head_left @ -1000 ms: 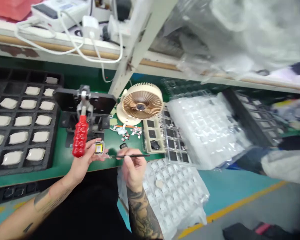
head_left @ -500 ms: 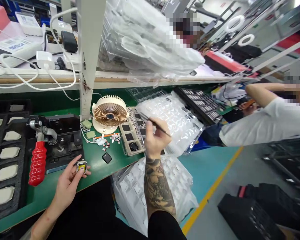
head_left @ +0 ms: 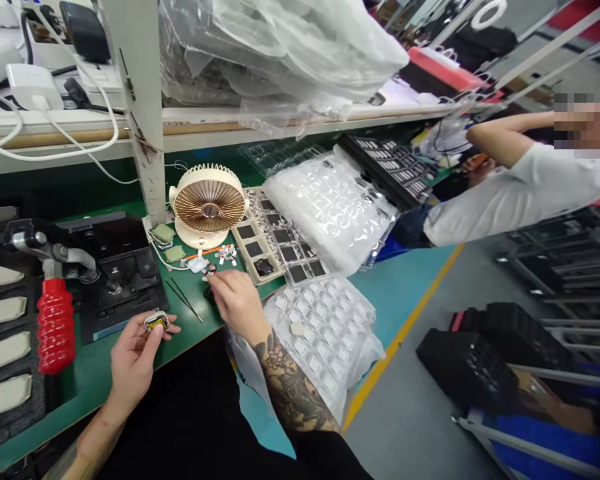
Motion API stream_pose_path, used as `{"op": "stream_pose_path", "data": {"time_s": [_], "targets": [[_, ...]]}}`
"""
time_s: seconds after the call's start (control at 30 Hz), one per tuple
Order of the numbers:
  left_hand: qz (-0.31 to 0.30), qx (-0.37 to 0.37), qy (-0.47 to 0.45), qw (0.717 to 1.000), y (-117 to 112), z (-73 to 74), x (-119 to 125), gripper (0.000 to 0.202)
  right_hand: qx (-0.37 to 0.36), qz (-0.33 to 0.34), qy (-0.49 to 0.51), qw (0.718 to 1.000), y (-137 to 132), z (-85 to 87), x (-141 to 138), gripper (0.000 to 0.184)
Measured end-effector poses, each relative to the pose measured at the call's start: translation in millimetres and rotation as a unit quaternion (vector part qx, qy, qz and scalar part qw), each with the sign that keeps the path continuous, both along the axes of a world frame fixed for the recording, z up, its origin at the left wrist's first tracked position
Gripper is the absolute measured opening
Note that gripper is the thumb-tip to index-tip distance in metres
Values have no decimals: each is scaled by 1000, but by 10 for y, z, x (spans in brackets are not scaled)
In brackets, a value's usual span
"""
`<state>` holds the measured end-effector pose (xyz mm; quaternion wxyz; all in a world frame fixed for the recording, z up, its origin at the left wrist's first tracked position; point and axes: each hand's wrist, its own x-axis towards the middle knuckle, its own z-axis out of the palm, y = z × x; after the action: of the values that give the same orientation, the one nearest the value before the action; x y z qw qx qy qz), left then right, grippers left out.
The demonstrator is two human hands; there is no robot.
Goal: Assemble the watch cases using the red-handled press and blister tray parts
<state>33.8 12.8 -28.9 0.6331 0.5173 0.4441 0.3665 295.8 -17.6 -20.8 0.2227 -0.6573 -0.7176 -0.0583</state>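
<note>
My left hand holds a small open smartwatch case between thumb and fingers, its yellow inside facing up. At the table's front edge, my right hand reaches down with its fingers pinched on a black watch screen, mostly covered by the fingertips. Between the two hands lie dark tweezers on the green table. Small loose white and dark pieces are scattered just beyond my right fingertips.
A cream fan stands behind the hands. To the left are a press with a red handle and a black tray of pale pieces. A beige parts box and bagged trays lie right. A co-worker's sleeve shows farther right.
My right hand has put the tweezers down on the table and come left and down to the black watch screen. My left hand still holds the watch case, now tilted. The view has shifted.
</note>
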Motion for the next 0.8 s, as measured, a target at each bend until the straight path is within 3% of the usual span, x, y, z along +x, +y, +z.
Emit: {"op": "stream_pose_path", "data": {"time_s": [0.1,0.27,0.43,0.53,0.8], "targets": [[-8,4,-13,1000,-7,0,-8,32,-6,-99,-24,995,-90,65,312,27],[-12,5,0,1000,-27,-27,-44,34,-45,-185,-30,981,-196,186,805,27],[-25,7,16,1000,-44,-99,-57,36,-149,-330,-7,932,-220,397,1283,35],[-23,5,28,999,-51,-105,-49,36,-213,-338,21,916,-209,496,1447,36],[-29,27,52,998,-4,-106,-59,40,-219,-383,12,897,-36,542,1915,47]]}}
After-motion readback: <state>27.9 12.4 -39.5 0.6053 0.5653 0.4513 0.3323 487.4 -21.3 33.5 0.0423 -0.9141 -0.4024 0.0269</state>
